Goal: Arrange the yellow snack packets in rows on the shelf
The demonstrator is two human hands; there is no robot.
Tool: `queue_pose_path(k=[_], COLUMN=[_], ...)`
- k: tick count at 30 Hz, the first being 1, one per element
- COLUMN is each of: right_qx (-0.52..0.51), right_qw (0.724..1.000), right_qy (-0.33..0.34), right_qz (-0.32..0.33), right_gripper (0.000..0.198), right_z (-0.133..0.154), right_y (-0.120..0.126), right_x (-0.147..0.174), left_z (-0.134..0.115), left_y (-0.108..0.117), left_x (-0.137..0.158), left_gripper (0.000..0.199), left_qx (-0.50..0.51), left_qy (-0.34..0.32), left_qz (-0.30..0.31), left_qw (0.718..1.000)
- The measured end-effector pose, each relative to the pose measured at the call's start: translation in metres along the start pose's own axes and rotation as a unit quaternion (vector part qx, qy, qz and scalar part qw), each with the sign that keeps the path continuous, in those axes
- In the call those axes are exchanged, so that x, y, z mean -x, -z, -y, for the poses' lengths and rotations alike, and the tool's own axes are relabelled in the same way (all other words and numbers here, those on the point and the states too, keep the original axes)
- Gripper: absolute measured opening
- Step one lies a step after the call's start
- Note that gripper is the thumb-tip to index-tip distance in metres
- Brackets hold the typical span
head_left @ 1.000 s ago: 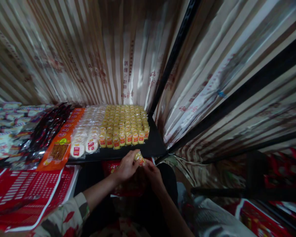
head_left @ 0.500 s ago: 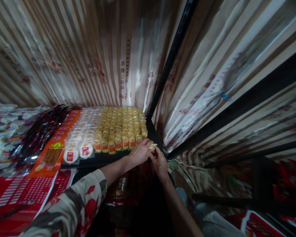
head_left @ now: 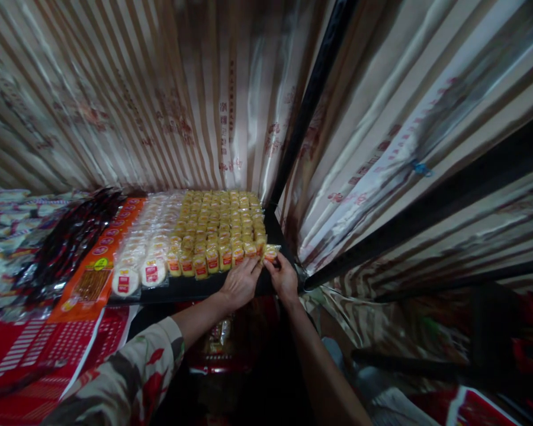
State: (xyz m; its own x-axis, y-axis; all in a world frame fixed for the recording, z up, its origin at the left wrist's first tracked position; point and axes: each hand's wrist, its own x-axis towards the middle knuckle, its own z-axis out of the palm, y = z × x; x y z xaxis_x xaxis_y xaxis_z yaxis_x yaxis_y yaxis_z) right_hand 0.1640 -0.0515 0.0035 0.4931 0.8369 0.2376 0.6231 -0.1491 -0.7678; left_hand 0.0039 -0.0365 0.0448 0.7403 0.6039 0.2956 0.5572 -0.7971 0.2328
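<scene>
Small yellow cakes in clear wrappers with red labels (head_left: 212, 258) stand in close rows on a black shelf (head_left: 184, 289). At the right front corner of these rows is my left hand (head_left: 241, 285), its fingers bunched against an end cake (head_left: 260, 245); the fingertips are partly hidden. My right hand (head_left: 285, 279) pinches another wrapped cake (head_left: 272, 253) between thumb and fingers. That cake is tilted and sits just right of the rows, close to the left fingertips.
Left of the cakes lie round white wrapped cakes (head_left: 154, 271), an orange snack packet (head_left: 83, 284) and dark shiny packets (head_left: 77, 242). A red basket (head_left: 31, 355) is below left. Striped curtains (head_left: 195, 94) hang behind, with a black post (head_left: 308, 100) at the corner.
Both hands were together around one wrapped cake. They have moved apart: the left shifted left and down against the row, while the right keeps the cake, now more exposed.
</scene>
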Motion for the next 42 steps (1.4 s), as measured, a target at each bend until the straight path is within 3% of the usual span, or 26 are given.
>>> queue_pose_path(k=[6,20,28,34,42], right_qx=[0.005,0.112,0.135,0.128,0.109], right_qw=[1.000,0.985,0.979,0.977,0.978], right_qy=[0.016,0.132,0.151,0.171,0.172], right_qz=[-0.013,0.026,0.019,0.029,0.042], right_gripper=[0.046,0.039,0.044,0.043,0.039], right_z=[-0.001,0.009,0.004,-0.004,-0.010], right_y=[0.006,-0.011,-0.018,-0.021,-0.021], right_x=[-0.008,0.000,0.003,0.003,0.005], left_z=[0.007,0.012,0.013,0.007,0.013], left_y=[-0.005,-0.011,-0.018,-0.013,-0.041], left_x=[0.002,0.006,0.009,0.004,0.002], left_gripper=[0.039,0.037,0.033,0.045,0.046], left_qx=[-0.052,-0.076,-0.074,-0.076,-0.078], left_qy=[-0.014,-0.019,-0.030,-0.100,-0.113], left_qz=[0.013,0.040,0.016,-0.016,-0.056], left_qw=[0.998,0.996,0.997,0.992,0.989])
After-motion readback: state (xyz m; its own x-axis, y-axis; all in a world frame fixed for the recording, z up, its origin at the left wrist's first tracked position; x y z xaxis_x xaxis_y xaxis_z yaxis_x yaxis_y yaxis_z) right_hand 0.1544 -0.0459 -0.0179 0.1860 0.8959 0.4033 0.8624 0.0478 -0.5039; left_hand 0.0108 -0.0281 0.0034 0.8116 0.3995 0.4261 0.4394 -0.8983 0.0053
